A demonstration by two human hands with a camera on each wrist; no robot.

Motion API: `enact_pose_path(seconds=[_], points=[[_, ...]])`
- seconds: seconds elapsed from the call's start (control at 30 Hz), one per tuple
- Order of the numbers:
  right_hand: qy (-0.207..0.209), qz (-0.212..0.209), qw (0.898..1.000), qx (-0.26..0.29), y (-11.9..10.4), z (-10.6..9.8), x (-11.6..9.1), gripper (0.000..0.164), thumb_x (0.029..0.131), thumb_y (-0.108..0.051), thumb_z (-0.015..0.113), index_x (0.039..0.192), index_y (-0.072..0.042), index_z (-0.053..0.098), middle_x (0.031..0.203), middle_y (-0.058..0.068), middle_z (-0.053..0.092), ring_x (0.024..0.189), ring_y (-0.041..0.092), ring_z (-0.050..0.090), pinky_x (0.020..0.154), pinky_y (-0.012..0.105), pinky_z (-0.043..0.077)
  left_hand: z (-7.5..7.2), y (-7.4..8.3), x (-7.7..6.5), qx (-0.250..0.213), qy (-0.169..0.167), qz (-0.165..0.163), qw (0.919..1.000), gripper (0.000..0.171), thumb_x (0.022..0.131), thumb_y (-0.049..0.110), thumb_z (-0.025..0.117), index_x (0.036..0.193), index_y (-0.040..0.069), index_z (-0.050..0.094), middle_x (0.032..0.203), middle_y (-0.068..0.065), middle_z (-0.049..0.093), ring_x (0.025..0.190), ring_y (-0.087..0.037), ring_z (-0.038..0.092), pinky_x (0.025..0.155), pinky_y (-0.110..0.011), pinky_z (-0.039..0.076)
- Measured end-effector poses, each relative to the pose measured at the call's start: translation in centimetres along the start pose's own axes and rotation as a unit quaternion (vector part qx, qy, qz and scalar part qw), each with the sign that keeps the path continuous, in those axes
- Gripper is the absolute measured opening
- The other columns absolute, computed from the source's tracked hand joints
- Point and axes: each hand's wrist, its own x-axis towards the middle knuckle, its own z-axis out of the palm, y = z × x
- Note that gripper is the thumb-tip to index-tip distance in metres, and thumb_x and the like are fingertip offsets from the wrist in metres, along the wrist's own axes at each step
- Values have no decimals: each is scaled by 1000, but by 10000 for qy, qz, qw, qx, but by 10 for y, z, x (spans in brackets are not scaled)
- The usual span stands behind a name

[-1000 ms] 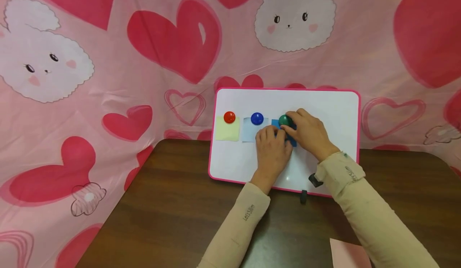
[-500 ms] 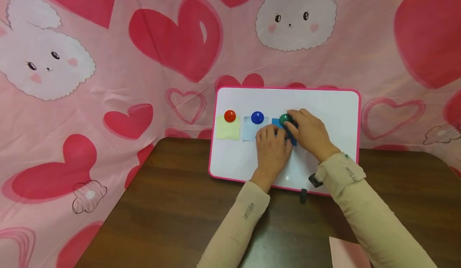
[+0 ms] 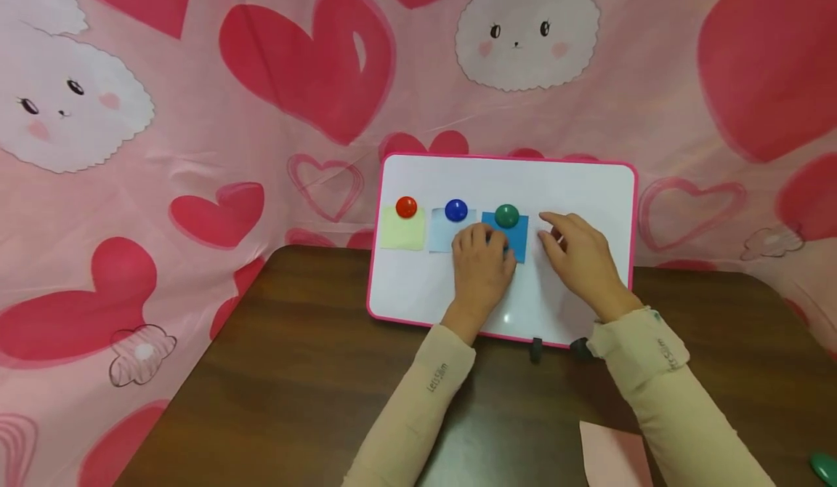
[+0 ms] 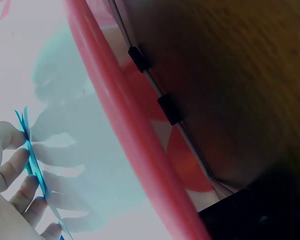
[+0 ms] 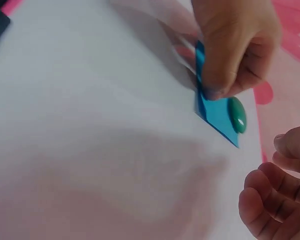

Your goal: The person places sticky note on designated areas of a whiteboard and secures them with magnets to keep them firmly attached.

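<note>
A whiteboard (image 3: 575,189) with a pink frame leans at the back of the table. On it, a green round magnet (image 3: 506,216) sits at the top of a bright blue sticky note (image 3: 518,246). My left hand (image 3: 482,272) presses its fingertips on this note, covering its left part. Seen from the right wrist, the note's edge lifts a little from the board beside the left thumb. My right hand (image 3: 585,262) hovers just right of the note, fingers loosely bent, holding nothing. Left of these, a blue magnet (image 3: 455,210) tops a pale blue note (image 3: 439,234).
Farther left, a red magnet (image 3: 406,206) tops a yellow-green note (image 3: 403,231). A pink paper (image 3: 612,452) lies on the wooden table (image 3: 275,400) near the right forearm. Another green magnet (image 3: 825,469) shows at the right edge. Black clips (image 3: 536,349) stick out below the board.
My right hand has let go of the green magnet and drawn away to the right. The magnet stays on the blue note. The left hand keeps its place on the note.
</note>
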Motion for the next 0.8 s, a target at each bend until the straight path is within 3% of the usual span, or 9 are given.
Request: enact_pose_path(seconds=[0.27,0.5,0.8], points=[[407,77,9990,174,11,-26,-42,35,95,-10,68,129,-2,66,88,9,61,71,20,49,57,25,43,-1,0,0,-198,-43,-68,9998,14,95,29,69,102,17,72,116,-3,58,118,-21,48,106,-41,36],[992,182,9945,298,35,-47,-90,30,89,-2,72,119,-3,72,85,1,59,69,3,43,60,16,34,-3,1,-1,-256,-98,-12,9996,15,96,29,68,103,17,72,117,-4,57,118,-21,49,106,-41,36],[630,1085,9921,-85,71,-80,-150,30,94,-11,70,123,-6,71,95,-33,51,78,-7,44,67,22,34,-6,3,-3,-436,-218,-44,9988,16,96,28,67,105,16,72,118,-4,55,121,-21,47,108,-42,34]])
